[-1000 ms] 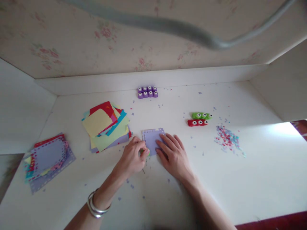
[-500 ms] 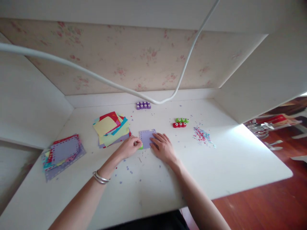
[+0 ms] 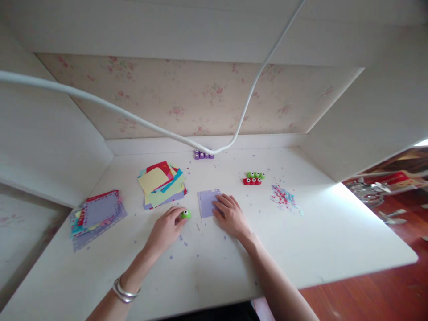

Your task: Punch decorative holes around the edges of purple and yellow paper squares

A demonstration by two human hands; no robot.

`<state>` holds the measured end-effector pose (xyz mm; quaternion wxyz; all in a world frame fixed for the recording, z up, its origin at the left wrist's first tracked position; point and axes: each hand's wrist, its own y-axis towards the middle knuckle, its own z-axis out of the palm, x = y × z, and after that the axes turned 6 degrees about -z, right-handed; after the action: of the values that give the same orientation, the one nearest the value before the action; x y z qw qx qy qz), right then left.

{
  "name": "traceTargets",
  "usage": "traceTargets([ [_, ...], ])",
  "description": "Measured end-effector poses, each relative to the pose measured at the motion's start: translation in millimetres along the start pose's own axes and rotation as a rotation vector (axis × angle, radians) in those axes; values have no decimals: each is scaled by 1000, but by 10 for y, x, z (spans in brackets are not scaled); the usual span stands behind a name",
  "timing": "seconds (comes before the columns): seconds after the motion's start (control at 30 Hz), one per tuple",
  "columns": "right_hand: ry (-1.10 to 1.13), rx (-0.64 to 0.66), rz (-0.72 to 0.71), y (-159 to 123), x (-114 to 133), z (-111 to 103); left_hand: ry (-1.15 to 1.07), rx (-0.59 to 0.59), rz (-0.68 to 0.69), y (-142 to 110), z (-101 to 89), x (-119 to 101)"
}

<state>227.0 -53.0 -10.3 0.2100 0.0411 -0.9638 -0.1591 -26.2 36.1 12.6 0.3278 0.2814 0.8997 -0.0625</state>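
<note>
Between the thumb and fingers of my left hand (image 3: 169,227) is a small green craft punch (image 3: 186,214) with a white, dark-centred button on top. It is apart from the purple paper (image 3: 207,204), a little to the left of it. Small punched holes run along the paper's left and top edges. My right hand (image 3: 232,216) lies flat, fingers stretched over the paper's right side. Its fingertips cover part of that edge.
A stack of coloured paper (image 3: 163,183) lies left of centre, and hole-edged sheets (image 3: 100,214) lie further left. Purple punches (image 3: 203,155) stand at the back; green and red punches (image 3: 253,179) sit to the right, near a confetti pile (image 3: 284,197). A white cable (image 3: 140,122) hangs in front.
My left hand has drawn the green craft punch away from the paper's left edge, toward the left. My right hand stays on the paper. The camera view has tilted up slightly.
</note>
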Motion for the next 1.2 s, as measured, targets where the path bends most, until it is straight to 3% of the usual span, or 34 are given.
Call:
traceTargets([
  [0.13, 48, -12, -28, -82, -7, -32, -41, 34, 36, 337, 14, -330],
  [0.27, 120, -35, -48, -83, -31, -76, 90, 104, 254, 964, 126, -762],
  [0.43, 222, -123, -26, -40, -77, -105, 170, 228, 380, 1804, 498, -1151],
  [0.6, 247, -152, 6, -16, -92, -116, 244, 314, 464, 2323, 962, -1406],
  [0.73, 246, -138, 32, -3, -92, -122, 278, 380, 510, 2561, 1172, -1526],
  [0.87, 245, -109, 55, 15, -93, -141, 285, 454, 542, 2685, 1236, -1563],
  [1.0, 254, -93, 68, 24, -94, -167, 258, 476, 533, 2679, 1280, -1546],
  [1.2, 253, -104, 79, 31, -90, -181, 235, 413, 434, 2511, 1312, -1510],
])
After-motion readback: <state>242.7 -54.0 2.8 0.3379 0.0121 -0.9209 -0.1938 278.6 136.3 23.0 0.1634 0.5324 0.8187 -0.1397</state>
